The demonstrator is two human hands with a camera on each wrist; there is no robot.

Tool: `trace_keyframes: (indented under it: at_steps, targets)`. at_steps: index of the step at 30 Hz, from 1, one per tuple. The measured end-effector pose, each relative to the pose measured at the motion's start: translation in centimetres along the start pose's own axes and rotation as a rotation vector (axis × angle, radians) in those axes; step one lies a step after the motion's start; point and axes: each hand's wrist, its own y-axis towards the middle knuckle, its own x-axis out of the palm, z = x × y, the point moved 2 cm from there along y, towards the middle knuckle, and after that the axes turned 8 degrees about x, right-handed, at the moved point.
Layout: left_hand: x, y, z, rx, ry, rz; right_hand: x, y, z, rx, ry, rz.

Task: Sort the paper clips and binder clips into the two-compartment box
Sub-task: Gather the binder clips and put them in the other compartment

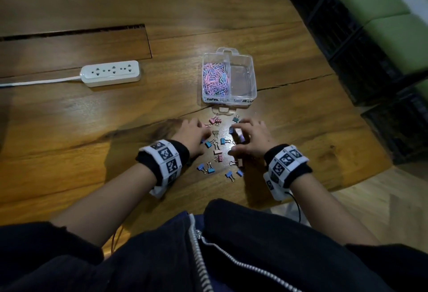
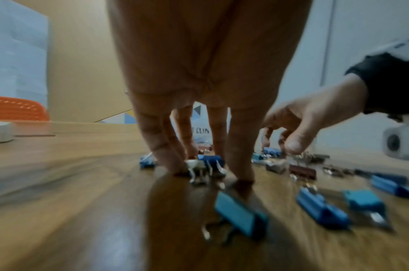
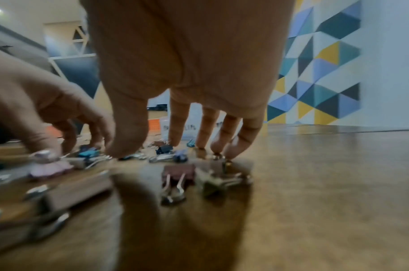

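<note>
A clear two-compartment box (image 1: 228, 97) stands on the wooden table beyond my hands. Its left compartment is full of pink, blue and purple paper clips (image 1: 215, 78); its right compartment (image 1: 242, 81) holds nothing. Several blue, pink and beige binder clips (image 1: 217, 151) lie scattered between my hands. My left hand (image 1: 203, 134) points its straight fingers (image 2: 240, 161) down onto the table, on either side of a blue binder clip (image 2: 210, 159). My right hand (image 1: 236, 134) arches over other clips, its fingertips (image 3: 231, 152) on the table; a dark blue clip (image 3: 163, 148) lies between thumb and forefinger.
A white power strip (image 1: 111, 72) with its cable lies at the left, beside a long slot (image 1: 74, 33) in the tabletop. The table's edge (image 1: 361, 176) runs close on the right, with dark crates (image 1: 361, 60) beyond it.
</note>
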Motion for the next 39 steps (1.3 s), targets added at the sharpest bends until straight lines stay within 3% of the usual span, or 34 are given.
trace_keyframes:
  at_steps: [6,12,20,25,28,33,39]
  targets:
    - [0.9,-0.7,0.1,0.023,-0.091,0.051,1.7,-0.3,-1.0,-0.091,0.053,0.052]
    - [0.6,-1.1,0.3,0.021,-0.188,0.067,2.2,-0.3,-0.9,-0.046,0.058,0.067]
    - [-1.0,-2.2,-3.0,-0.165,-0.275,0.28,2.2,-1.2,-2.0,-0.052,0.157,0.063]
    - [-0.6,-1.2,-3.1,-0.118,-0.118,0.14,2.2,-1.8,-2.9,-0.086,0.071,-0.074]
    - [-0.1,-1.2,-2.7,-0.104,-0.022,0.089,2.4,-2.0,-3.2,-0.106,-0.036,-0.069]
    - [0.6,-2.2,-1.6,-0.057,-0.027,-0.025,2.5,-1.6,-3.3,-0.145,-0.006,-0.036]
    - [1.5,-2.3,-0.8,-0.044,-0.049,0.077,1.8,-1.1,-3.1,-0.138,0.078,-0.026]
